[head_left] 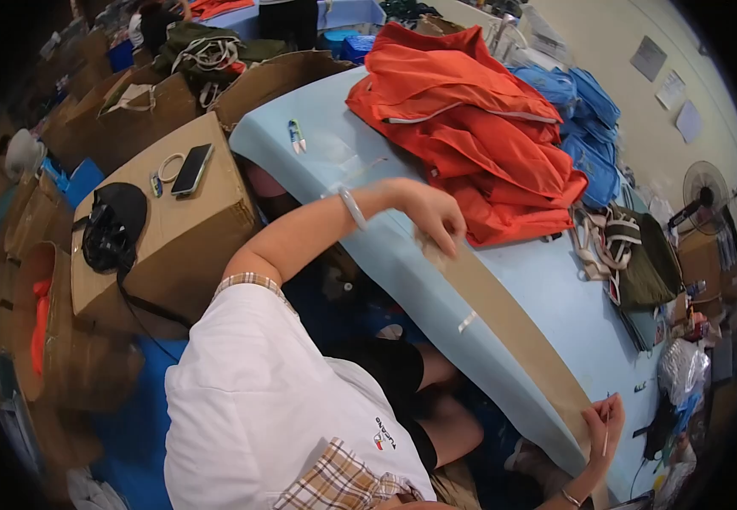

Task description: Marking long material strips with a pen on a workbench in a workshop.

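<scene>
A long tan strip (504, 302) lies along the near edge of a pale blue table (360, 161). Over its far-left end hangs my left hand (432, 217), fingers curled together; whatever they may hold is hidden. My right hand (604, 419) is at the strip's other end, low on the right, with a thin pale stick-like piece (606, 435) pinched in its fingers. Between the hands, a small white tag-like piece (468, 321) rests at the strip's edge. Beyond my left hand spreads a heap of orange-red fabric (470, 127).
Small thread snips (298, 136) lie on the table's far left. Blue fabric bundles (589, 127) and an olive bag with straps (645, 255) sit beyond. A cardboard box (190, 246) at left carries a phone (192, 170) and a black cap (122, 217). A fan (706, 189) stands at right.
</scene>
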Motion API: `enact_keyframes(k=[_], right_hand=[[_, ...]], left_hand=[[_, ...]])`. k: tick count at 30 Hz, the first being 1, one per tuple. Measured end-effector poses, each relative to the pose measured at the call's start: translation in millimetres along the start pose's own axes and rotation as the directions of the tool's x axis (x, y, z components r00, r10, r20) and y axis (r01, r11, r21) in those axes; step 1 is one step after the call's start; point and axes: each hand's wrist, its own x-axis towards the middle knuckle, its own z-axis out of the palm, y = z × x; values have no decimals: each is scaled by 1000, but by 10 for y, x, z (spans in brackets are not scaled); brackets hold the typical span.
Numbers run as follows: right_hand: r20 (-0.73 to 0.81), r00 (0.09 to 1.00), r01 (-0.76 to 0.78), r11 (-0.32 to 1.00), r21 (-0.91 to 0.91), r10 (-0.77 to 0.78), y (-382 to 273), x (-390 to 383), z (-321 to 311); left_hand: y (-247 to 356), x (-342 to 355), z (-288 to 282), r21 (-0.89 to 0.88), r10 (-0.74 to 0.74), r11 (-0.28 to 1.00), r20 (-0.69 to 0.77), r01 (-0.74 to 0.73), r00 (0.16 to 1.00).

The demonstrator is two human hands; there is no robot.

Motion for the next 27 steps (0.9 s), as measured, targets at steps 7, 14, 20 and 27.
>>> enact_keyframes(k=[7, 14, 20, 27], right_hand=[[116, 992, -35, 997, -68, 43, 506, 561, 572], [130, 991, 2, 999, -47, 4, 318, 797, 976], [168, 985, 63, 992, -108, -44, 169, 1028, 1397], [24, 997, 74, 923, -377, -70, 357, 902, 1550]], left_hand=[[-679, -737, -183, -169, -281, 954, -211, 248, 936], [-1133, -794, -310, -304, -454, 885, -406, 352, 793], [-1460, -1080, -410, -478, -582, 804, -510, 353, 633], [-1511, -948, -284, -38, -386, 844, -735, 535, 557]])
